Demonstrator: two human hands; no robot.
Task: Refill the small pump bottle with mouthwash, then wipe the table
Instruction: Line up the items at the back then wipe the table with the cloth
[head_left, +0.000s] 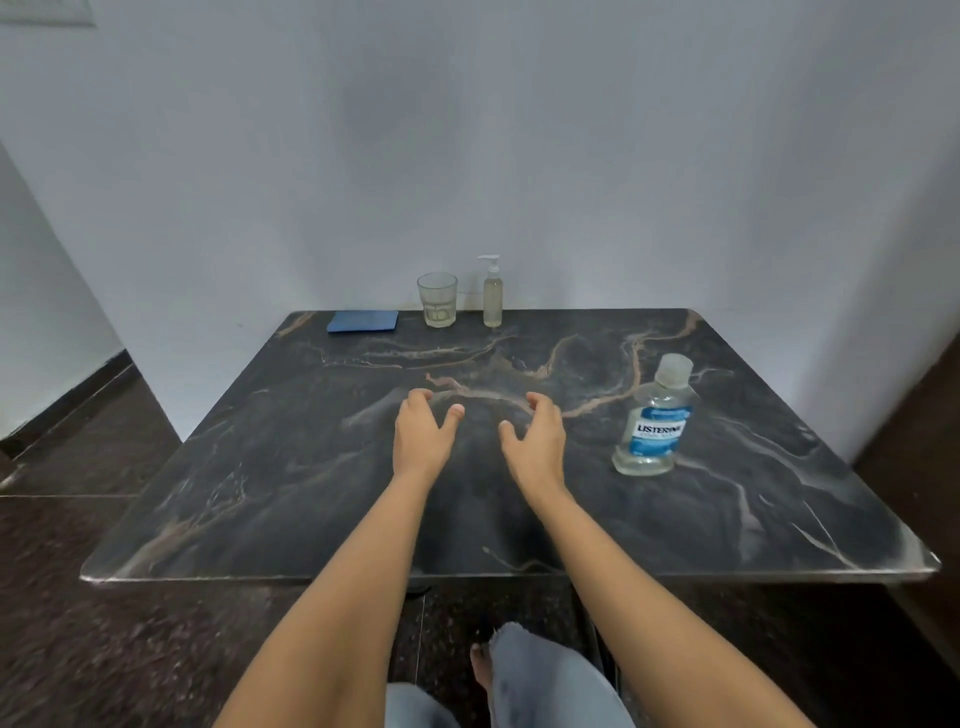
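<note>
A small clear pump bottle (492, 296) with a white pump stands at the table's far edge, close to the wall. The mouthwash bottle (653, 422), clear with a blue label and its cap on, stands upright on the right side of the dark marble table (260, 493). A folded blue cloth (362, 321) lies flat at the far left. My left hand (422, 432) and my right hand (535, 437) hover side by side over the middle of the table, fingers spread, holding nothing. The right hand is a short way left of the mouthwash bottle.
An empty drinking glass (437, 300) stands just left of the pump bottle. White walls close in behind and to the left of the table. My knee in light jeans (540, 680) shows below the near table edge, above a dark floor.
</note>
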